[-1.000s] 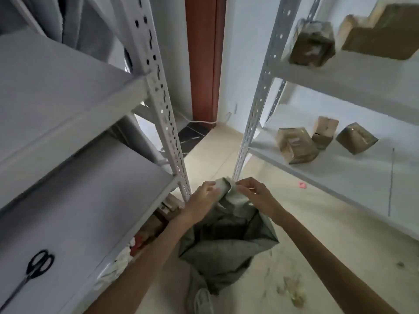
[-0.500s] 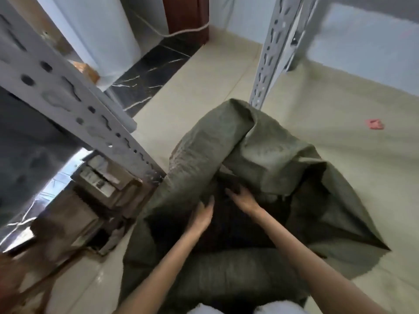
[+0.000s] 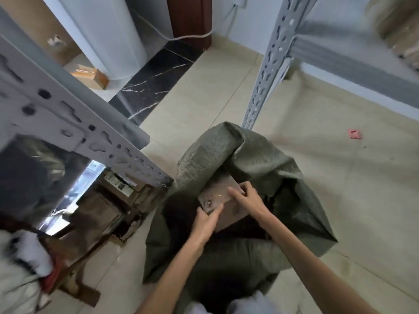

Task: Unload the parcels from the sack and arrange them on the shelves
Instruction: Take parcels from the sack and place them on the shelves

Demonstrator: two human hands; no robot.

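A grey-green woven sack point(image 3: 267, 159) stands open on the floor below me. At its mouth is a brown cardboard parcel point(image 3: 218, 191) with a pale label. My left hand point(image 3: 207, 219) grips the parcel's near left corner, thumb on top. My right hand point(image 3: 248, 198) holds its right side, fingers curled over the top face. The parcel's lower part is hidden inside the dark sack. Another parcel point(image 3: 399, 26) sits blurred on the right shelf at the top right corner.
A grey metal shelf post point(image 3: 269, 71) rises just behind the sack, and a shelf frame point(image 3: 74, 123) crosses close on the left. Cardboard boxes point(image 3: 106, 205) lie under the left shelf. A pink scrap point(image 3: 354, 134) lies on the beige floor at right.
Both hands went from the sack's top edge down into it, and now hold a cardboard parcel raised to the mouth. My view has tilted down toward the floor.
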